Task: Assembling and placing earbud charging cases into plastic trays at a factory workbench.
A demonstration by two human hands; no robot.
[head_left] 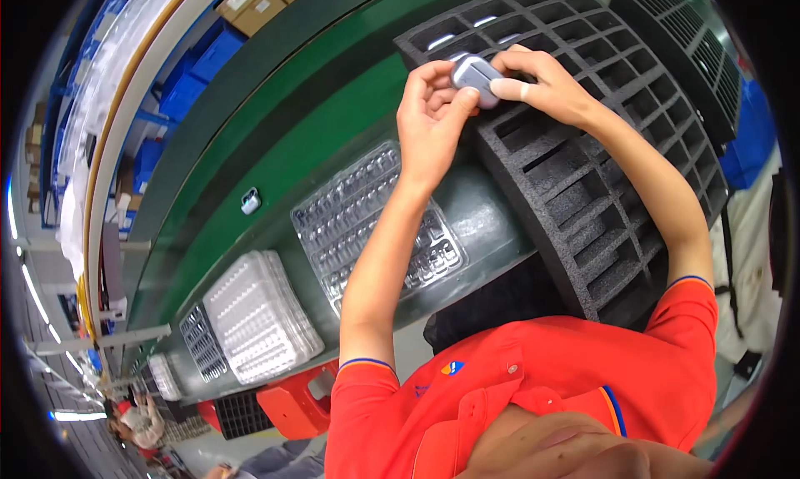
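Note:
A small, rounded grey earbud case (475,77) is held up between both hands, over the near-left corner of a black foam tray. My left hand (432,122) grips its left side, with thumb and fingers pinched on the shell. On its other side, my right hand (542,85) holds it between thumb and fingers; a white band wraps the right thumb. A dark seam or slot shows across the face of the case. Beneath my hands, the foam tray (546,158) has rows of deep rectangular pockets. A few far pockets hold pale, shiny pieces (442,40).
A green conveyor belt (333,104) runs past on the left, with another small case (250,200) on it. Clear plastic trays (312,229) lie along the bench, beside a stack of trays (258,312). Red stool or bin (292,408) stands below. Another person (142,425) is far off.

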